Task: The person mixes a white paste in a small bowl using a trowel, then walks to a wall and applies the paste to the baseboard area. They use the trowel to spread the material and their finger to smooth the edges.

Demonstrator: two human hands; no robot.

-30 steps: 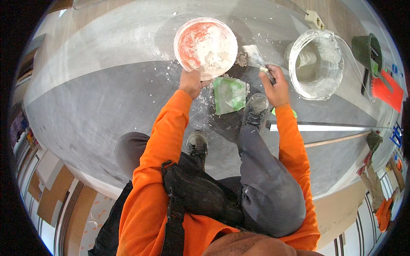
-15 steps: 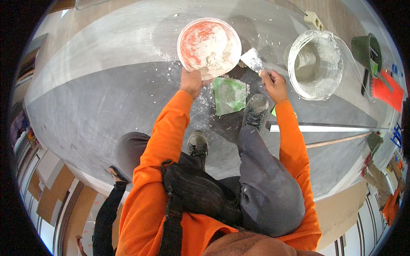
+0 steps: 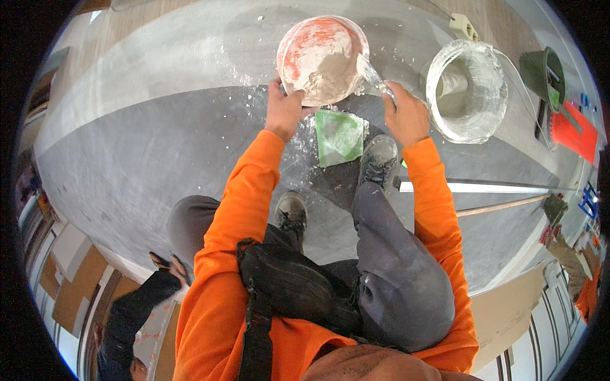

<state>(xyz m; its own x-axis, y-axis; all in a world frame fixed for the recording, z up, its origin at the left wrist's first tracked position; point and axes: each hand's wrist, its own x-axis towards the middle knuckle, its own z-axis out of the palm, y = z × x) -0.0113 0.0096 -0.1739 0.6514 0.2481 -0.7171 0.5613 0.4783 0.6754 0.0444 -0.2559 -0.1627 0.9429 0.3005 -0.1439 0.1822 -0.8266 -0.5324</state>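
My left hand [image 3: 283,114] is closed on the near left edge of a round tub [image 3: 294,65], its thumb over the rim. The tub's orange inside is smeared white, and a mound of pale plaster [image 3: 329,68] fills much of it. In my right hand [image 3: 408,116] is a putty knife [image 3: 375,77], gripped by the handle. Its whitened blade is at the tub's right rim; whether it touches cannot be made out. A green square piece [image 3: 340,138], dusted with white powder, lies on the floor just below the tub.
A white-crusted bucket [image 3: 494,95] stands right of my right hand, near a power strip [image 3: 464,26]. Farther right are a dark green bucket [image 3: 532,71] and a red sheet [image 3: 574,136]. A metal bar [image 3: 483,188] lies right of my shoe [image 3: 381,159]. Another person's sleeve [image 3: 136,305] shows lower left.
The tub has shifted up and to the right with my left hand. My right hand has turned and brought the putty knife's blade to the tub's rim. The other person's arm has moved.
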